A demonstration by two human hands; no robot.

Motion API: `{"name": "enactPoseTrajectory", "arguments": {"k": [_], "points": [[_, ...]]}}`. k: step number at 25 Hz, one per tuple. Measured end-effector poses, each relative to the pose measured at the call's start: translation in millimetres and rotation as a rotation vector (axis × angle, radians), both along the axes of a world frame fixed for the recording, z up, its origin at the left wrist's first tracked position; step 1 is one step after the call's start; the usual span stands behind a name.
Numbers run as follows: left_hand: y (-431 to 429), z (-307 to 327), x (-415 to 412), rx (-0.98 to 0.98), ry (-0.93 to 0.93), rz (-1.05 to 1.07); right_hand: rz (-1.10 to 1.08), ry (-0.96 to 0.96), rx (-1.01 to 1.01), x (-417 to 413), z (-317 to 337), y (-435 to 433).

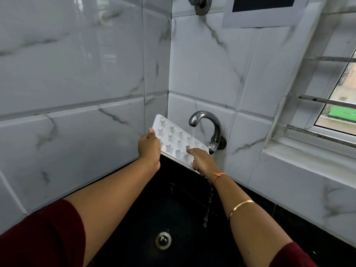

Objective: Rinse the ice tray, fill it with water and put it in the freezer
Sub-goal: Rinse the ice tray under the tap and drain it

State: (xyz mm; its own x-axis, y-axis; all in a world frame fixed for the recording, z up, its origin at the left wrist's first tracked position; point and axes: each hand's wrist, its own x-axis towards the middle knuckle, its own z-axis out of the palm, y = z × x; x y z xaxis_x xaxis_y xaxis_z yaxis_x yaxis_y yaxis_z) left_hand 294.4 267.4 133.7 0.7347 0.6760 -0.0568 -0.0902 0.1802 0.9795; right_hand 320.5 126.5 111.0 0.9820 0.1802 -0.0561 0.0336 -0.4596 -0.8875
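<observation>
A white ice tray [174, 140] with star-shaped cups is held tilted over the black sink [146, 209], its cups facing me. My left hand [149, 146] grips the tray's left edge, thumb on top. My right hand [200, 160] holds the lower right edge, with a finger reaching into the cups. Water runs from the curved steel tap [209, 122] onto the tray's right part. It spills off the tray's lower edge as a stream [208, 207] falling into the sink.
The sink's steel drain [163, 240] lies near the front. Marble-look tiled walls meet in a corner behind the tray. A window with metal bars [327, 101] and a tiled ledge is at the right. A second wall fitting [200, 4] is high above the tap.
</observation>
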Motion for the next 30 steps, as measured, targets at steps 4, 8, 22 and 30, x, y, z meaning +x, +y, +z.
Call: {"name": "enactPoseTrajectory", "arguments": {"k": [4, 8, 22, 30], "points": [[-3.3, -0.4, -2.2, -0.019, 0.004, -0.006, 0.019, -0.031, -0.029, 1.0, 2.6, 0.1], [-1.0, 2.8, -2.2, -0.011, 0.001, 0.009, 0.032, -0.024, 0.000, 0.9, 1.5, -4.8], [6.2, 0.8, -10.7, 0.042, 0.043, 0.045, -0.093, -0.029, 0.137, 3.4, -12.1, -5.5], [14.0, 6.4, -9.6, -0.049, -0.005, 0.070, -0.040, -0.054, 0.016, 12.7, -12.3, 0.8]]}}
